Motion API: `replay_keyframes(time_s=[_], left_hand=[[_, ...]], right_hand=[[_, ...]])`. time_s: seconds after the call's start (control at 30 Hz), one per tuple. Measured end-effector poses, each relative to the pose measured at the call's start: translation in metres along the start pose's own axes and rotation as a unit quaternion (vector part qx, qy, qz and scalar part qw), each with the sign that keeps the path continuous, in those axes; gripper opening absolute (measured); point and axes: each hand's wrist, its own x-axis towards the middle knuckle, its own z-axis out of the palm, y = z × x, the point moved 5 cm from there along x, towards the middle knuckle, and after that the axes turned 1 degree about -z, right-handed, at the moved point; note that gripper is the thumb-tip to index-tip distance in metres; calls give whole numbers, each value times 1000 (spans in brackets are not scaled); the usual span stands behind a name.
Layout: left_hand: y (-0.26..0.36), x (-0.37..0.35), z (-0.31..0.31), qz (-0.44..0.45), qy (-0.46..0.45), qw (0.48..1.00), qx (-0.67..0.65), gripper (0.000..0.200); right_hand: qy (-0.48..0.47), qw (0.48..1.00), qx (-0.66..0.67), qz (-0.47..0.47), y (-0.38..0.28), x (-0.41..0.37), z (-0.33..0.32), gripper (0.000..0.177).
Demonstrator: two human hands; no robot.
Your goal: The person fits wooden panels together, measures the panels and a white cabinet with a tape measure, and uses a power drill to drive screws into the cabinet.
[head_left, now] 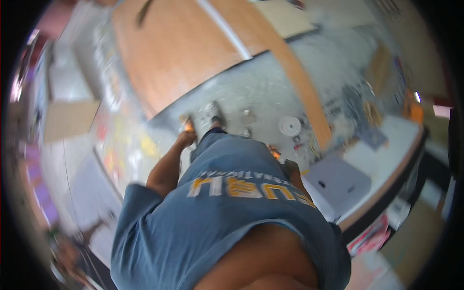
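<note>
On the left side, my left hand [187,138] hangs low beside the blue shirt [232,193], its fingers closed at a small orange thing [188,126] that is too blurred to name. My right hand [291,166] is a dark, smeared shape at the shirt's right edge, its fingers not distinguishable. Another orange item [274,152] shows just ahead of it; contact between them is unclear. A grey shoe [212,111] stands on the floor near the edge of a large brown board [179,53].
A long brown strip [302,87] crosses the grey floor on the right. Near it lies a round white disc [290,126] among small items. A grey case [338,181] rests on a white surface [396,145] at right. A beige panel [70,120] is at left.
</note>
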Motion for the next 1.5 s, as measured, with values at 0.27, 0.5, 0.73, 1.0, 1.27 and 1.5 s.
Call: replay_keyframes(time_s=[0.27, 0.5, 0.73, 1.0, 1.27, 1.5], left_hand=[[37, 75, 20, 198, -8, 979, 35, 48], [80, 92, -2, 253, -60, 961, 95, 47], [186, 139, -29, 281, -88, 942, 161, 47], [337, 199, -78, 142, -153, 971, 120, 39], [497, 264, -33, 121, -159, 971, 134, 36], [664, 376, 141, -121, -194, 970, 80, 33]], right_hand=[[80, 907, 317, 267, 40, 23, -23, 24], [215, 785, 542, 210, 42, 22, 11, 28], [20, 442, 815, 374, -2, -5, 157, 34], [-27, 346, 835, 428, -43, 0, 37, 42], [89, 539, 788, 284, 242, 173, -30, 53], [281, 726, 495, 385, 686, 493, -22, 65]])
